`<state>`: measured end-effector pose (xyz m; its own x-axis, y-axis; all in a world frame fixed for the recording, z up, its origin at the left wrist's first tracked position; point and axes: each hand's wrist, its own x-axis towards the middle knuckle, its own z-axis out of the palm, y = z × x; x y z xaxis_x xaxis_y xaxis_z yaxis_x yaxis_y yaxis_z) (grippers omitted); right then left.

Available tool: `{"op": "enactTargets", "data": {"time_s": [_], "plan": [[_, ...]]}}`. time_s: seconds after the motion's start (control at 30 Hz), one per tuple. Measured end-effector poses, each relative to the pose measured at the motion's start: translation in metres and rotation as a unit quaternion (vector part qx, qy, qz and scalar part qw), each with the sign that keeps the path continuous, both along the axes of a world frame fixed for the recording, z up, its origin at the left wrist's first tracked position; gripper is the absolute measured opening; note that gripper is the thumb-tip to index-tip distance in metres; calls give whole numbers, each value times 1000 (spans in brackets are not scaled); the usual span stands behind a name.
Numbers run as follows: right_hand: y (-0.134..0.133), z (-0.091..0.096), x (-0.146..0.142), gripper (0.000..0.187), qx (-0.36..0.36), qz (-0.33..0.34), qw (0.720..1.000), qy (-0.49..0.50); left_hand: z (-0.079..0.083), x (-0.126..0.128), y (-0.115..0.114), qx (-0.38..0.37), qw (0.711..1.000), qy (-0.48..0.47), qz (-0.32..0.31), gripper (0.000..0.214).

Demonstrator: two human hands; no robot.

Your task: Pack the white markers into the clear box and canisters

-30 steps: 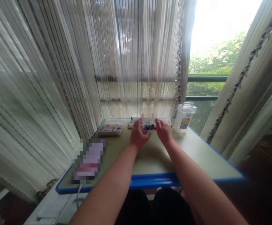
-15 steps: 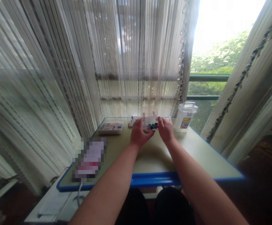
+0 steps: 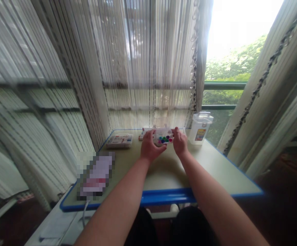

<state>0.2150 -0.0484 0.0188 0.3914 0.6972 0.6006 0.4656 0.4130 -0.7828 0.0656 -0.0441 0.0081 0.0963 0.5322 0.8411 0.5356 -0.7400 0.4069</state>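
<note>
The left hand (image 3: pixel 149 146) is clamped on a clear plastic case (image 3: pixel 163 132) of colourful-ended pens (image 3: pixel 165 139) over the desk's (image 3: pixel 215 171) far half, its fingers covering the case's left end. The right hand (image 3: pixel 180 141) is at the other end; whether it grips is impossible to tell. Markers (image 3: pixel 146 129) lie partly hidden behind the left hand. Pixelation obscures a cabled device (image 3: pixel 97 175).

Markers (image 3: pixel 145 130) partly behind left hand (image 3: pixel 149 147)

Pale greenish tabletop (image 3: pixel 169 177), blue-edged. On it: flat clear plastic case (image 3: pixel 119 140), slim white red-ended markers (image 3: pixel 144 134), upright clear plastic lidded container (image 3: pixel 199 125), pixelated pinkish slab (image 3: pixel 98 174).
</note>
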Motion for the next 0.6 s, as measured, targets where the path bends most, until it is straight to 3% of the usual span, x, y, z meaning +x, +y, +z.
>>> {"op": "enactTargets", "data": {"time_s": [0.1,0.27,0.33,0.47,0.6], "plan": [[10,-10,5,66,2,-16,1000,-5,-1,0,1,-3,1000,-9,4,66],[39,-36,27,52,-22,-135,987,-88,0,0,1,-14,1000,-16,2,67],[47,-45,35,42,-38,-150,982,-111,0,-1,1,-16,1000,-12,0,68],[53,-57,38,29,-56,-143,977,-148,0,-2,1,-12,1000,-7,4,68],[52,-61,29,33,-62,-86,973,-203,-1,-1,2,-6,1000,-9,12,68]]}}
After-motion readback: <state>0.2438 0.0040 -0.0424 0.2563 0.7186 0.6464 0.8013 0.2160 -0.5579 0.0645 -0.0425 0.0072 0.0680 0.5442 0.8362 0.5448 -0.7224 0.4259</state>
